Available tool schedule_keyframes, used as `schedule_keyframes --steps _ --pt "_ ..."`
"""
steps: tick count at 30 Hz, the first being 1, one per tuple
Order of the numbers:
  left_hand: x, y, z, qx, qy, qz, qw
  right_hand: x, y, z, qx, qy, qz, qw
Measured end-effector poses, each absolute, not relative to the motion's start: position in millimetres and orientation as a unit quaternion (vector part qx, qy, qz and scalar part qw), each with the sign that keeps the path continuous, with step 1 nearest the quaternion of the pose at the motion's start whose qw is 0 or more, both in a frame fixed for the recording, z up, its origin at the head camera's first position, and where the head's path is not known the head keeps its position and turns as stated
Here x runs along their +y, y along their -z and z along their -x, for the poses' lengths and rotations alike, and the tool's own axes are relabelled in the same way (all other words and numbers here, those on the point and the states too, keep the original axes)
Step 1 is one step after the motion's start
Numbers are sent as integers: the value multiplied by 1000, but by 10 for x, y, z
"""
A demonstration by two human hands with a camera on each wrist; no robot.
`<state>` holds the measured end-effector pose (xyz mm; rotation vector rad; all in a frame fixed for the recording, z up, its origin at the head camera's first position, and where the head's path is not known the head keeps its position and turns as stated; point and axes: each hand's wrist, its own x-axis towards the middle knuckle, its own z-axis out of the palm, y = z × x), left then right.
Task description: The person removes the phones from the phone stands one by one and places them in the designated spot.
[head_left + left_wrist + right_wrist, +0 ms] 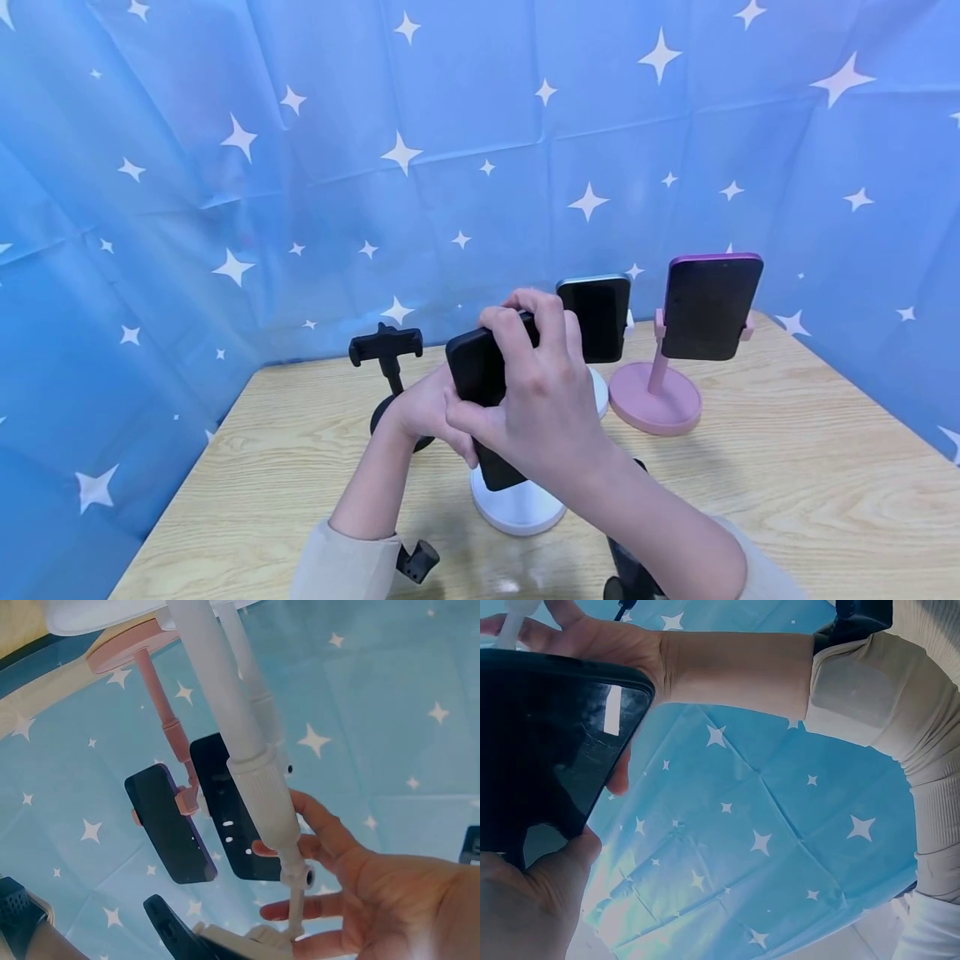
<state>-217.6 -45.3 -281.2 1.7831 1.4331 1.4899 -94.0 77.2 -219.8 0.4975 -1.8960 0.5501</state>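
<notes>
A black phone [480,367] stands tilted above the round base of a white phone stand [517,510]. My right hand [543,392] grips this phone across its width, fingers over the far edge and thumb on the near side. Behind the phone, my left hand [431,408] holds the stand; in the left wrist view its fingers curl about the thin neck below the white post [262,795]. The white holder [247,941] lies against the phone's back there, but its clamp is mostly hidden. Up close in the right wrist view, the phone's dark screen [547,750] shows a bright reflection.
A pink phone stand [660,400] at the right carries a purple-edged phone [708,308]. Beside it, a blue-edged phone [596,321] sits on another white stand, partly hidden. A black phone stand [386,344] is at the left. Behind the wooden table [247,467] hangs a starry blue curtain [337,208].
</notes>
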Motion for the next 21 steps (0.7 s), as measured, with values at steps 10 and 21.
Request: schedule_keyframes --steps 10,21 --pt "-433 2901 2190 554 -505 -652 113 838 2179 915 -772 -286 -266 502" --pt "-440 3052 2083 587 -508 -628 58 929 2317 978 -744 -338 -318 481"
